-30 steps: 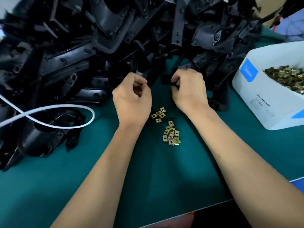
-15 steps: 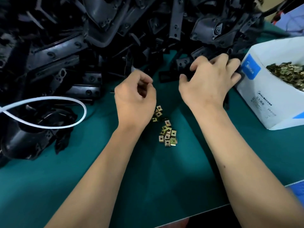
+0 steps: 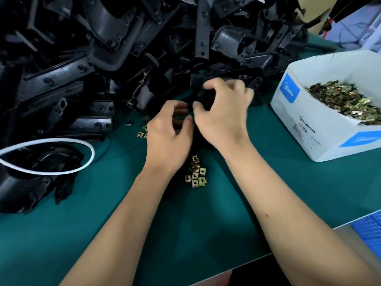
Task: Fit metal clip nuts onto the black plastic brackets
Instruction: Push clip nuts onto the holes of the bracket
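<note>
My right hand (image 3: 224, 114) grips a small black plastic bracket (image 3: 203, 96) at the foot of a big heap of black brackets (image 3: 99, 58). My left hand (image 3: 168, 139) sits just left of it, with thumb and curled fingers closed on the bracket's near end. Motion blur and the fingers hide whether a clip nut lies between them. A small cluster of brass-coloured clip nuts (image 3: 195, 174) lies on the green mat (image 3: 123, 223) between my wrists. A few loose clip nuts (image 3: 141, 134) lie left of my left hand.
A white cardboard box (image 3: 309, 131) full of clip nuts (image 3: 346, 100) stands at the right. A white cable loop (image 3: 89, 155) lies over black parts at the left. The table's front edge runs along the bottom right, with a blue crate (image 3: 369, 226) beyond it.
My right hand reached right toward the box side of the heap, then came back to the middle with a black bracket. My left hand moved up to meet it.
</note>
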